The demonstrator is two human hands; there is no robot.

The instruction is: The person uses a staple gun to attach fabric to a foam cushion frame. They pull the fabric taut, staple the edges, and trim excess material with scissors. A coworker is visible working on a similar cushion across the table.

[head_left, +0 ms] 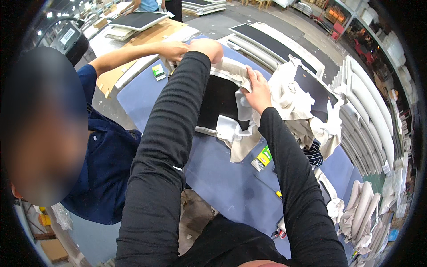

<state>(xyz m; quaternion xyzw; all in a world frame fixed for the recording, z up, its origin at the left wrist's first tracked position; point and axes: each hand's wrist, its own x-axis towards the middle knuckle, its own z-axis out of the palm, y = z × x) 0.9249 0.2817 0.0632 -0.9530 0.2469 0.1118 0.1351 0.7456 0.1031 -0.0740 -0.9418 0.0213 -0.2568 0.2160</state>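
A padded panel with a black underside (pixel 218 100) and beige fabric (pixel 231 66) wrapped round its far edge lies on the blue-covered table. My right hand (pixel 258 92) is closed over the fabric at the panel's far right corner, thumb on the inner side. My left hand (pixel 207 48) is bent over the far edge, its fingers hidden from view. Close beside it, a co-worker's hand (pixel 175 50) reaches in from the left. Loose white and beige cloth (pixel 289 93) is bunched at the panel's right, and a flap hangs off its near edge.
A green-and-yellow box (pixel 262 158) and a screwdriver with a yellow handle (pixel 278 194) lie near my right forearm. Another small box (pixel 158 72) sits at the far left. Stacked padded panels (pixel 367 115) stand on the right. The co-worker in dark blue (pixel 106 160) stands close on my left.
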